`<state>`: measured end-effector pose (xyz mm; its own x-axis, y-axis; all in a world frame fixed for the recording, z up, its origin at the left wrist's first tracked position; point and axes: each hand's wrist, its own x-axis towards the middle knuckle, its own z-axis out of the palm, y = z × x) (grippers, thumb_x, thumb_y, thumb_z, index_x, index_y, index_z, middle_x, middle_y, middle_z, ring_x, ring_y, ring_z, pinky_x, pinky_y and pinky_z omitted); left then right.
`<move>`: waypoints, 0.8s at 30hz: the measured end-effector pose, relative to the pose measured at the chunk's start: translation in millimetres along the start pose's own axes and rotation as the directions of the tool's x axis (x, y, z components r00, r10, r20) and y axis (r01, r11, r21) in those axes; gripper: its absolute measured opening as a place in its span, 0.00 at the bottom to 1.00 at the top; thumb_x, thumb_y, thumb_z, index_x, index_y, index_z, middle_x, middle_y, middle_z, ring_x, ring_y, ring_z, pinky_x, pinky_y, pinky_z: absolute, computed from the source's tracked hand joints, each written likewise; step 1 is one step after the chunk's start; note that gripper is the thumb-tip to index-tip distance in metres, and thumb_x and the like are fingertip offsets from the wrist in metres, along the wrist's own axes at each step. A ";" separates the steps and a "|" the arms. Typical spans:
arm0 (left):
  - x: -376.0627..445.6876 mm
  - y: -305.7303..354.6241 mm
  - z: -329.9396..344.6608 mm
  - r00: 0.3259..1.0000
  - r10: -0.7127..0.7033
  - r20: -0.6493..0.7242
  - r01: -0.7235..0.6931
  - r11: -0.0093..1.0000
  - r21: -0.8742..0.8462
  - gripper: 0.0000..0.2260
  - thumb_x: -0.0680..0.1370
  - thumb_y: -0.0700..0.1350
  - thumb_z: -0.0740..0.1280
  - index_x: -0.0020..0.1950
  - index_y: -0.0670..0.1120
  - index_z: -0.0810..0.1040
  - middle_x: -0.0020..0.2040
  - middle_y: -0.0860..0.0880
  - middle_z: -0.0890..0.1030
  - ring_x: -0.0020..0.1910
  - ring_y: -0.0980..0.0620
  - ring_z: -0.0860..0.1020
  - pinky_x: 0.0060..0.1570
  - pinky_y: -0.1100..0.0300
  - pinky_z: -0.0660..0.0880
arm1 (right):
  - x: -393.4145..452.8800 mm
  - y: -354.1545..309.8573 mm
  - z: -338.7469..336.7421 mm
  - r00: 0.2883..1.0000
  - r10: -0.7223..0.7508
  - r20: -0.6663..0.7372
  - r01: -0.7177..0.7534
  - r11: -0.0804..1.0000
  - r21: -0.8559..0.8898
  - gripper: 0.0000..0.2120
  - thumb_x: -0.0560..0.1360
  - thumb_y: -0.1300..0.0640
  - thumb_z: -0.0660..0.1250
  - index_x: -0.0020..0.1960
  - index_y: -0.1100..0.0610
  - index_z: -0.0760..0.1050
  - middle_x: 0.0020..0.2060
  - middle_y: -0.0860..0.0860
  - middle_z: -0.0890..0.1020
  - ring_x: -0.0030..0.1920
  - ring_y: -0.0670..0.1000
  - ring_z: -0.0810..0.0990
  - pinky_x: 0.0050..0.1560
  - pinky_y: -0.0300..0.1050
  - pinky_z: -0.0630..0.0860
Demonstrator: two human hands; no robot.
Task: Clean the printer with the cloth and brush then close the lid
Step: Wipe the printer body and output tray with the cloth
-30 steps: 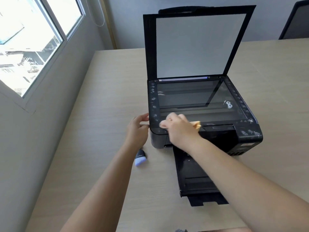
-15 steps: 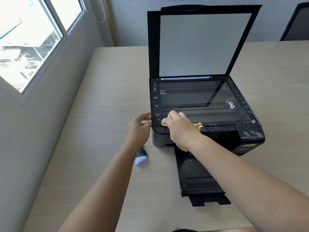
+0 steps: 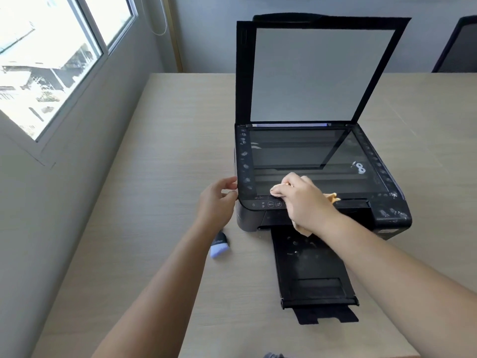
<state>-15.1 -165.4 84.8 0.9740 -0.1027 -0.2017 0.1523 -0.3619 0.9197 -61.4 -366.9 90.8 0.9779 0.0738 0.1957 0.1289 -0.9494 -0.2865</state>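
A black printer (image 3: 387, 218) stands on the wooden table with its scanner lid (image 3: 320, 73) raised upright. White smudges dot the frame around the glass (image 3: 304, 151). My right hand (image 3: 302, 200) grips an orange cloth (image 3: 333, 197) and presses it on the front left edge of the glass, above the control buttons. Most of the cloth is hidden under the hand. My left hand (image 3: 216, 202) holds the printer's front left corner with thumb and fingertips. A small brush (image 3: 219, 244) with pale bristles lies on the table under my left wrist.
The printer's output tray (image 3: 315, 275) is pulled out toward me, dusty. A window and grey wall run along the left of the table (image 3: 154, 177). A dark chair (image 3: 456, 47) stands at the far right. A dark object (image 3: 273, 355) peeks in at the bottom edge.
My right hand with the cloth has slid a little right along the front edge, uncovering the control buttons. The left hand stays at the corner.
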 end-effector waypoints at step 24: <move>20.7 -6.3 -13.1 0.987 0.003 0.159 0.004 0.999 -0.045 0.17 0.77 0.34 0.62 0.63 0.47 0.78 0.50 0.49 0.81 0.45 0.50 0.82 0.46 0.58 0.80 | -27.8 -40.6 38.0 0.949 -0.233 -0.210 0.247 0.968 0.043 0.12 0.77 0.60 0.65 0.59 0.56 0.79 0.55 0.53 0.80 0.44 0.57 0.74 0.50 0.47 0.74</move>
<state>6.3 -153.1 79.2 0.9354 -0.2503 -0.2497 0.1634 -0.3203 0.9331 -87.5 -318.8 61.3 0.8637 0.2274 0.4497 0.3738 -0.8876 -0.2691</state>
